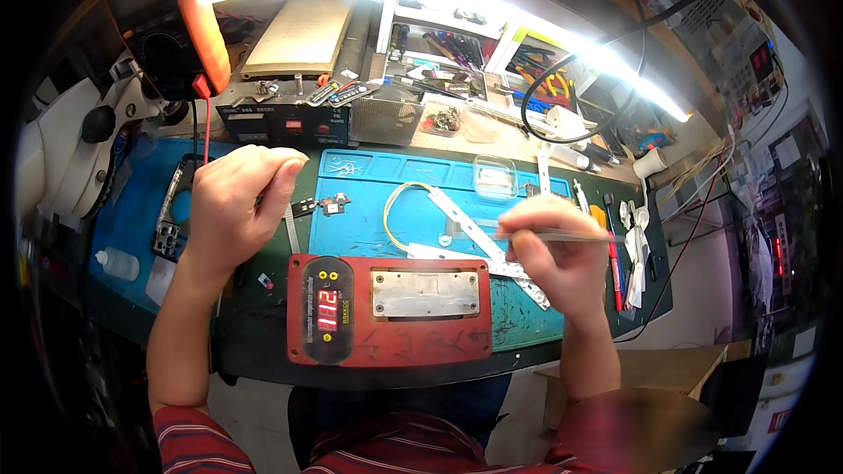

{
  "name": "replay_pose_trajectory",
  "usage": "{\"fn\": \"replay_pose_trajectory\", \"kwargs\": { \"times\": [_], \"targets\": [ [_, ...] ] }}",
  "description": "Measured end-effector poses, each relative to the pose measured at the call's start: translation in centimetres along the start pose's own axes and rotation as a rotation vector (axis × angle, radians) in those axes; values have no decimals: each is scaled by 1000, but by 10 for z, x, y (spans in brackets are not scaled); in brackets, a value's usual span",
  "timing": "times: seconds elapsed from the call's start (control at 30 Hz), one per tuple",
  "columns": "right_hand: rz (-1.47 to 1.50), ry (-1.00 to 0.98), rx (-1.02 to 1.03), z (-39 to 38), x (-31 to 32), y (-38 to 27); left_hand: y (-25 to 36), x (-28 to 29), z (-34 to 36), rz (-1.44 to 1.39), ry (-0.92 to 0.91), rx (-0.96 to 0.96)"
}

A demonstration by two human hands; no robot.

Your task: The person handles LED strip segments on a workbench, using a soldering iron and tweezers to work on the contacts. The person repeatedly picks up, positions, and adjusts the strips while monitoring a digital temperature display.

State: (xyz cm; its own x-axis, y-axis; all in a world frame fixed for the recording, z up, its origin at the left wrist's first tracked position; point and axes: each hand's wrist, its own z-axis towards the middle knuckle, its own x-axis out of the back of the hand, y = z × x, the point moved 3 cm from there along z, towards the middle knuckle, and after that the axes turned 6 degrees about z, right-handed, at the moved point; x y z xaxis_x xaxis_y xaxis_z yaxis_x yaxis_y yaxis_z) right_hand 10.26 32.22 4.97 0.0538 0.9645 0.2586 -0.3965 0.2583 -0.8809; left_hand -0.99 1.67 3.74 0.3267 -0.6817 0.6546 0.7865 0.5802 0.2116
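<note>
The right hand [562, 259] pinches slim tweezers [590, 237] above white strips [474, 235] on the counter [255, 325], near a red heater [430, 345]; the left hand [237, 202] curls closed, whether holding anything I cannot tell.

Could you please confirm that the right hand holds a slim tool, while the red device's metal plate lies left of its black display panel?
Not quite: in the head view, the metal plate on the red device lies right of its black display panel. The right hand does hold a slim tool.
</note>
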Motion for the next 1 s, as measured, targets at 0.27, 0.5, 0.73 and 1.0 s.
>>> {"fn": "replay_pose_trajectory", "kwargs": {
  "times": [0.27, 0.5, 0.73, 1.0],
  "targets": [
    [-214, -57, -130, 78, -42, 77, -4, 3, 2, -21, 43, -7],
    [-115, -166, -369, 84, -52, 98, -6, 6, 1, 0, 47, 7],
    [146, -217, -473, 79, -51, 86, -7, 7, 0, 8, 65, 4],
    [181, -26, -267, 75, -21, 65, -9, 4, 3, -13, 60, 25]
  ]
}}
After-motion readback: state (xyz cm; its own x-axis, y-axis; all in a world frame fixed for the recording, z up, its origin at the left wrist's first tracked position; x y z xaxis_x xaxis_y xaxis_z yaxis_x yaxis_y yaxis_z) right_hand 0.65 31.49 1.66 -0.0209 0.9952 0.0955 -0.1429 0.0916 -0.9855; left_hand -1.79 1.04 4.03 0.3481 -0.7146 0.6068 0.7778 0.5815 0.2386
